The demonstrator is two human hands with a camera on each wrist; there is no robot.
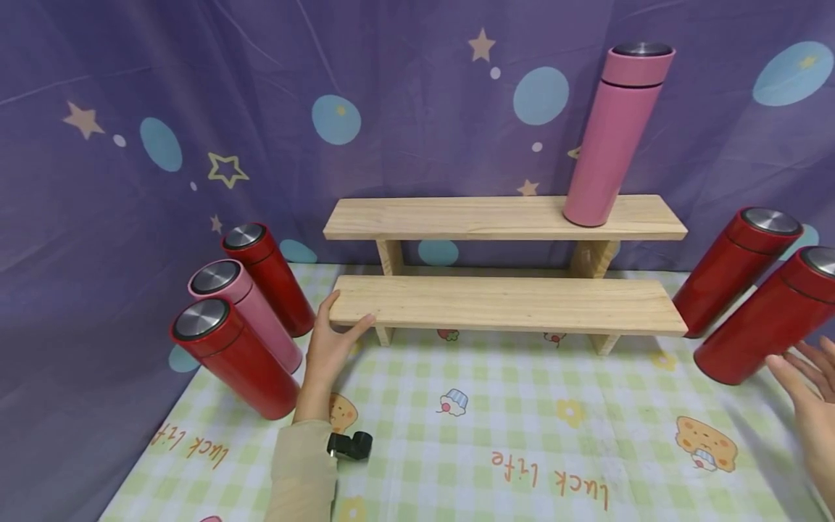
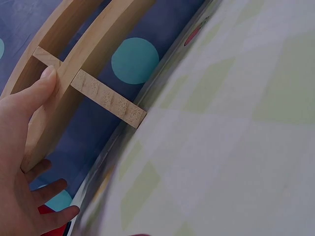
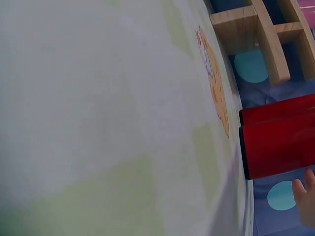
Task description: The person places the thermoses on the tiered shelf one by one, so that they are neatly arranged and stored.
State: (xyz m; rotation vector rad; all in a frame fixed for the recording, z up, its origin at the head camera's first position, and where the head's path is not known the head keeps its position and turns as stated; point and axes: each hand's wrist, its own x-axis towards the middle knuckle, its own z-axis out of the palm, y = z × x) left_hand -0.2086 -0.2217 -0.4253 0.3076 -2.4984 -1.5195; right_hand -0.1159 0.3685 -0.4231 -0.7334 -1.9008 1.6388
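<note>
At the left end of the lower step of a two-tier wooden shelf (image 1: 509, 304), my left hand (image 1: 328, 348) pinches the board between thumb and forefinger. In the left wrist view its thumb lies across the wooden board (image 2: 93, 56), while the other fingers spread below. My right hand (image 1: 812, 406) is at the right edge beside a red thermos (image 1: 770, 319), fingers parted and apparently holding nothing. Only its fingertips show in the right wrist view, near the red thermos (image 3: 280, 145). A pink thermos (image 1: 613, 138) stands upright on the upper step, towards the right.
Left of the shelf stand a red thermos (image 1: 241, 362), a pink thermos (image 1: 254, 312) and another red thermos (image 1: 274, 275) in a row. A further red thermos (image 1: 730, 275) stands behind the one at right. A checked tablecloth (image 1: 404, 449) lies beneath; a purple curtain (image 1: 404, 58) hangs behind.
</note>
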